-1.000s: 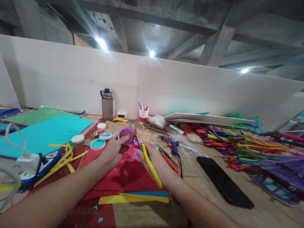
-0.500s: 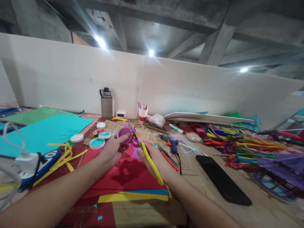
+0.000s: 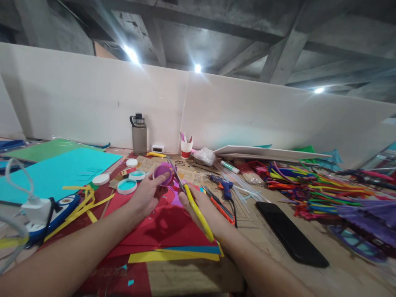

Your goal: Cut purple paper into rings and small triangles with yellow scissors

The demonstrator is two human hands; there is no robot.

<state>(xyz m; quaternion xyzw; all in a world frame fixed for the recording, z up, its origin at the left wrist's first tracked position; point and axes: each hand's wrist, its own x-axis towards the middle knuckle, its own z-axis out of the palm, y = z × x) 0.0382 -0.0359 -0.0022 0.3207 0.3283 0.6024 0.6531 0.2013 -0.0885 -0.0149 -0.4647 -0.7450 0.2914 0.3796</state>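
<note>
at the far left, a blue sheet [image 3: 71, 169] lies flat; nearer, a white plug [image 3: 36, 211] sits by a blue power strip [image 3: 63, 206], and its grey cord [image 3: 9, 225] is cut off by the left edge; next come curly yellow strips [image 3: 88, 197] and a white lid [image 3: 100, 179]; to their right, two white rings with blue middles [image 3: 126, 186] lie near the left hand [image 3: 146, 198];

the two hands are apart, over the red paper [image 3: 167, 237]; the left hand pinches a purple cap [image 3: 161, 169], thumb inside and fingers behind, maybe so it does not wobble; its hollow side faces the person, perhaps so they can see in; the fingers behind it are hard to make out;

the right hand [image 3: 206, 207] is wrapped round the yellow scissors [image 3: 198, 215], blades pointing far and a bit left, next to the cap; i cannot tell if they touch it, or how wide the blades are spread; part of the handle is hidden by the hand;

further right are a blue glue gun [image 3: 227, 189], a black phone [image 3: 291, 233] and a heap of fuzzy sticks [image 3: 324, 189]; the purple thing near the right edge [image 3: 365, 225] is blurry
</note>
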